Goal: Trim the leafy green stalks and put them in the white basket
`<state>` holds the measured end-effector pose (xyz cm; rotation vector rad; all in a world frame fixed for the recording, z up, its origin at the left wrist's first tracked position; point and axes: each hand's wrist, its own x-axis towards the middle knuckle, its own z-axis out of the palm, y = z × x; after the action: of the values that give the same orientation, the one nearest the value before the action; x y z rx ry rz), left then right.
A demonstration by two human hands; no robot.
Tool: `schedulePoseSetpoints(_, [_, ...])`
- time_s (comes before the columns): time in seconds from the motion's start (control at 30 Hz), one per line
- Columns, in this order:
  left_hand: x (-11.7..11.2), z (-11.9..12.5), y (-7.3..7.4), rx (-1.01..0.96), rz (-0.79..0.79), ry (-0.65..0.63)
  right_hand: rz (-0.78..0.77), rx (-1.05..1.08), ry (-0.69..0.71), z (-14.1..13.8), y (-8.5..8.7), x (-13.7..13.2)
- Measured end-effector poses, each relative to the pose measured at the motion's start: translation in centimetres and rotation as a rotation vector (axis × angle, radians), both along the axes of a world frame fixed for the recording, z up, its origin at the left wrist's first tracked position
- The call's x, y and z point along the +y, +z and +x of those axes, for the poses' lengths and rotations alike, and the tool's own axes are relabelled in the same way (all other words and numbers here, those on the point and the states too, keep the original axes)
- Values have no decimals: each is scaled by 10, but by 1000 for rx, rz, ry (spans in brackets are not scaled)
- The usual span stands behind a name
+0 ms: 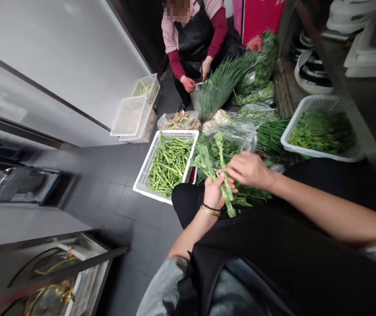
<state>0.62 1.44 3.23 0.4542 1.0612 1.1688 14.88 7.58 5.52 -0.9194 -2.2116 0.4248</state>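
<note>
My left hand (214,191) is closed around a bunch of green vegetable stalks (222,169), held upright over my lap. My right hand (247,169) reaches across from the right and pinches the same stalks just above the left hand. Leafy tops of the stalks rise toward a clear plastic bag of greens (237,134). A white basket (145,173) holding several trimmed green stalk pieces sits on the floor just left of my knee.
A person in a black apron (196,37) squats at the far end, handling a bag of long green chives (222,83). Another white basket of greens (301,114) sits right. Empty white baskets (131,116) stand by the left wall. Steel counters lie left.
</note>
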Motion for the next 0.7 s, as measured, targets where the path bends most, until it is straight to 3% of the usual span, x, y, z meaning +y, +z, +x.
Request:
schedulePoseSetpoints(0.07, [1, -4, -3, 18, 2, 39, -103, -83, 260, 12, -5, -12])
schedulePoseSetpoints(0.1, [1, -6, -5, 44, 11, 47, -203, -92, 286, 19, -7, -12])
schedulePoseSetpoints(0.17, [1, -5, -9, 109, 33, 33, -424, -22, 135, 29, -7, -1])
schedulePoseSetpoints(0.27, [-1, 1, -14, 174, 92, 32, -690, 251, -162, 24, -5, 29])
schedulePoseSetpoints(0.37, [-3, 6, -15, 158, 116, 39, -855, 561, -200, 5, -11, 43])
schedulePoseSetpoints(0.47, [-6, 5, -14, 69, 61, -20, -743, 706, -207, -6, -22, 32])
schedulePoseSetpoints(0.6, [-5, -4, -11, -129, -22, -161, -364, 483, -181, 7, -28, 11])
schedulePoseSetpoints(0.63, [-4, -7, -10, -187, -23, -203, -364, 469, -159, 13, -26, 10])
schedulePoseSetpoints(0.7, [-2, -11, -10, -274, -17, -302, -521, 560, -120, 22, -22, 14])
